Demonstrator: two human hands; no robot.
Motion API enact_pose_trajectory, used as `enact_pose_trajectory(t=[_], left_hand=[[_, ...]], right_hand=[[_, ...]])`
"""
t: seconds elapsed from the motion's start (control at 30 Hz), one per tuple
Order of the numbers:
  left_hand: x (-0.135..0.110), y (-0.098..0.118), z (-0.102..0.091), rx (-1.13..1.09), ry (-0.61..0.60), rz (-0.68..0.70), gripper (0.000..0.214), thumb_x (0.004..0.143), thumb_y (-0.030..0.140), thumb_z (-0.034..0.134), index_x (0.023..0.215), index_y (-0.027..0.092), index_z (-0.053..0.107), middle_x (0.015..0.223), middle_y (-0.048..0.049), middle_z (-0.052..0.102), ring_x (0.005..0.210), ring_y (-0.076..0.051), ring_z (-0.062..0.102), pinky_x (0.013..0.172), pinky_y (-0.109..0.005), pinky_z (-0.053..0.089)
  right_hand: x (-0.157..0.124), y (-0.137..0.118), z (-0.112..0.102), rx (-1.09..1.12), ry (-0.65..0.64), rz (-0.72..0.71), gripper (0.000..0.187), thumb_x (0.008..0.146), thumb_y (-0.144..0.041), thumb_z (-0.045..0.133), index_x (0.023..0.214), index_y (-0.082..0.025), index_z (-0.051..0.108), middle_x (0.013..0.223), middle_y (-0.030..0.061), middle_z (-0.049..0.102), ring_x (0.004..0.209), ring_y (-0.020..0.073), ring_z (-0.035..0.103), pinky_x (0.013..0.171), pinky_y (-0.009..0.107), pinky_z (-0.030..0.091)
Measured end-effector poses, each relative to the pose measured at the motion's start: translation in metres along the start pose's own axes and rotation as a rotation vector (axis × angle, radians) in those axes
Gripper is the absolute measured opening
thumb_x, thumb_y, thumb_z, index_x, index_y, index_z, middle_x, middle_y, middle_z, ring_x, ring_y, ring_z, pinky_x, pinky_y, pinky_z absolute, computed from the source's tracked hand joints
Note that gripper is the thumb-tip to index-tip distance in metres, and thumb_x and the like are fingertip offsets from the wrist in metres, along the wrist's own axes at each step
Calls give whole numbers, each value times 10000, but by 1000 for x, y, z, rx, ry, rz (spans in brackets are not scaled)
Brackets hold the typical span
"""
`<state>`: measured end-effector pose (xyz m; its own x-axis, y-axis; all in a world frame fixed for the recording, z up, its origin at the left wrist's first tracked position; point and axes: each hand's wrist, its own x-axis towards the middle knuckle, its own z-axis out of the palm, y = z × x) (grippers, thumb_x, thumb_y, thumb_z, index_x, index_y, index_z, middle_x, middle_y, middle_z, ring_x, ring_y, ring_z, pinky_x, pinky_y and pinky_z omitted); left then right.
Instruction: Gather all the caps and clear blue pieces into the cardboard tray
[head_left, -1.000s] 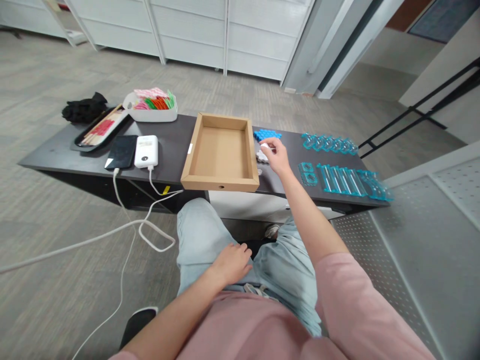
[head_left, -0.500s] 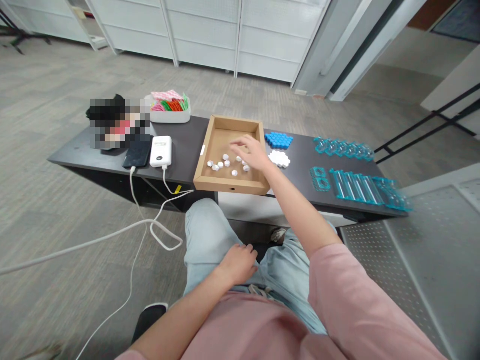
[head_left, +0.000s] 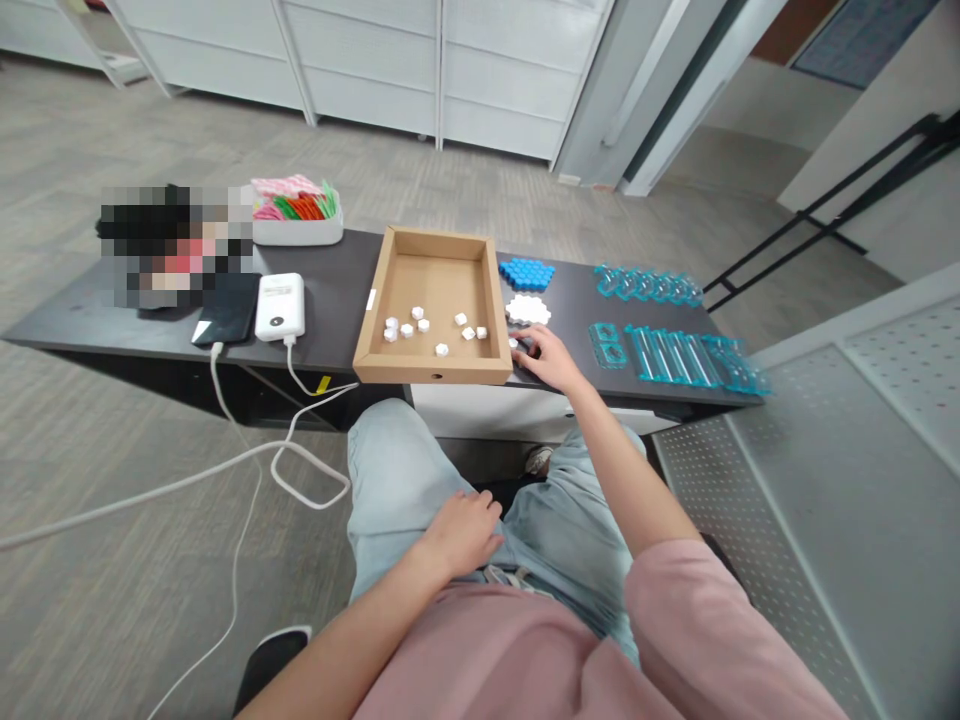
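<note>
My right hand (head_left: 546,357) is at the dark tabletop, just right of the cardboard tray (head_left: 369,340). Its fingers are closed around a small white hexagonal piece (head_left: 513,343), beside a cluster of white hexagonal pieces (head_left: 528,310). Beyond that cluster lies a similar group of blue hexagonal pieces (head_left: 527,273). Several loose white hexagonal pieces (head_left: 424,326) are scattered over the tray's floor. My left hand (head_left: 465,530) rests on my lap, fingers loosely stretched and holding nothing.
Rows of clear teal-edged parts (head_left: 675,355) fill the table's right side. On the left are a white power bank (head_left: 280,306), a dark phone (head_left: 227,308) and a white bin (head_left: 297,232) of colourful sticks. White cables (head_left: 247,450) hang from the table's front.
My right hand has moved from above the tray to the tabletop on its right, with a white hexagonal piece at its fingers. My left hand stays on my lap. The view has shifted.
</note>
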<state>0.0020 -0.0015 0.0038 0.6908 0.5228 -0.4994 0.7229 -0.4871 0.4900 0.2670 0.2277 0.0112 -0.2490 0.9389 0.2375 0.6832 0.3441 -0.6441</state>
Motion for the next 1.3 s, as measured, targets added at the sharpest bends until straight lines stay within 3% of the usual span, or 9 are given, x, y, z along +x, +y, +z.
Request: enact_pose_trajectory(t=[0.13, 0.27, 0.33, 0.47, 0.63, 0.77, 0.87, 1.1, 1.3], left_hand=[[1, -2, 0, 11, -2, -17, 407, 1118, 388, 600, 1413, 160, 763, 1457, -198, 750, 1400, -382, 730, 1216, -524, 550], [0, -3, -1, 15, -2, -27, 413, 1124, 387, 589, 1425, 158, 757, 1464, -195, 746, 1412, -379, 726, 1226, -523, 546], [0, -3, -1, 14, -3, -30, 420, 1124, 382, 581, 1432, 152, 752, 1473, -195, 742, 1413, -381, 723, 1229, -525, 540], [0, -2, -1, 9, -7, -25, 407, 1110, 383, 586, 1411, 168, 758, 1466, -191, 745, 1403, -377, 725, 1209, -510, 541], [0, -3, -1, 13, -7, -26, 396, 1104, 389, 573, 1403, 202, 753, 1455, -186, 744, 1411, -371, 720, 1216, -508, 536], [1, -4, 0, 17, -10, -38, 402, 1100, 391, 571, 1410, 200, 743, 1473, -187, 740, 1432, -375, 711, 1240, -524, 531], [2, -6, 2, 16, -10, -45, 399, 1098, 386, 577, 1410, 202, 743, 1480, -183, 742, 1447, -377, 706, 1253, -528, 531], [5, -10, 4, 15, -19, -67, 391, 1080, 388, 589, 1405, 231, 741, 1487, -181, 737, 1442, -376, 711, 1247, -538, 541], [4, -9, 3, 13, -28, -76, 423, 1097, 386, 576, 1435, 191, 737, 1498, -181, 735, 1435, -377, 711, 1252, -533, 534]], right_hand=[[6, -4, 5, -34, 53, 60, 266, 979, -461, 750, 1118, -239, 796, 1168, 100, 810, 747, 218, 650, 878, 449, 618], [12, -16, 1, 119, 224, 134, 391, 992, -615, 747, 1109, -243, 781, 1139, 91, 828, 812, 225, 672, 862, 422, 613], [17, -27, -2, 206, 261, 103, 469, 995, -686, 749, 1154, -247, 795, 1181, 92, 826, 828, 217, 674, 834, 405, 607], [30, -40, -7, 178, 197, -31, 474, 1017, -686, 754, 1204, -258, 829, 1282, 108, 805, 907, 232, 711, 879, 423, 622], [40, -7, -14, -10, 340, 63, 435, 1041, -513, 688, 1354, -238, 816, 1400, 163, 785, 1256, 357, 739, 1140, 565, 608], [43, 19, -11, -217, 213, 155, 751, 913, -537, 882, 1599, -270, 732, 1712, 189, 637, 1596, 483, 555, 1312, 730, 458], [52, 24, -6, -290, 117, 162, 929, 889, -626, 929, 1715, -304, 650, 1854, 178, 500, 1700, 507, 427, 1364, 776, 365], [76, 17, 1, -380, 16, 114, 793, 1015, -649, 805, 1716, -311, 655, 1801, 178, 564, 1657, 479, 458, 1341, 752, 397], [66, 9, 1, -421, 68, 99, 563, 1062, -600, 772, 1527, -283, 797, 1564, 193, 704, 1424, 451, 581, 1215, 643, 517]])
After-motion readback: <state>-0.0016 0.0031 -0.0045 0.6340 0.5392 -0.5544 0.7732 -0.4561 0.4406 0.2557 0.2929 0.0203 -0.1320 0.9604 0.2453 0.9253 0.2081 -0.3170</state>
